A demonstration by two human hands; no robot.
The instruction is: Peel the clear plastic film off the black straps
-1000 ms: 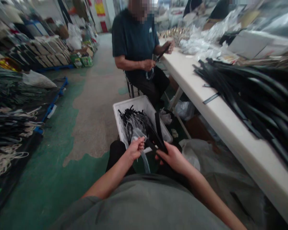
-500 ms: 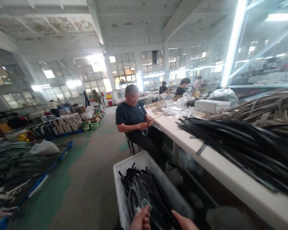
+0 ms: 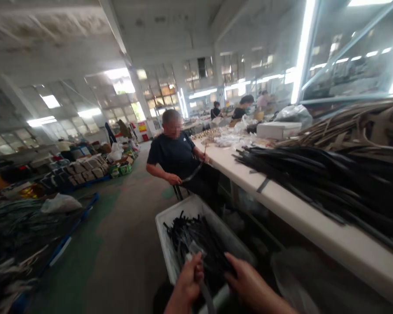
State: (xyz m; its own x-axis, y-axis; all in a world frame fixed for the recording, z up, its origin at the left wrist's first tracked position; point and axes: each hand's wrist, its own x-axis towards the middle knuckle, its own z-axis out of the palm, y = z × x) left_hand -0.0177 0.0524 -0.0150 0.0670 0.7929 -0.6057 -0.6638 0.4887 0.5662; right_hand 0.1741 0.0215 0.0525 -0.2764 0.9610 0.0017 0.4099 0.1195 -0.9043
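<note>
My left hand (image 3: 190,279) is closed round a dark strap (image 3: 207,297), which hangs below the fist. A small translucent piece, perhaps plastic, shows at its fingertips, too blurred to name. To the right, my right hand (image 3: 244,275) has its fingers bent and closed at a black strap; the fingertips are partly lost against the dark pile. Both hands are over the near end of a white plastic bin (image 3: 163,235). Many loose black straps (image 3: 186,231) lie in it, their ends pointing away from me.
A co-worker (image 3: 173,152) sits beyond the bin, a strip between their hands. Along the right runs a long white table (image 3: 281,203) with a heap of black straps (image 3: 314,183), beige straps (image 3: 347,126) and a white box (image 3: 278,130). A blue-edged pallet (image 3: 65,240) stands left.
Both hands have come up further into view, still over the bin. The view has shifted slightly. The co-worker's hands have moved apart, with a strip stretched between them.
</note>
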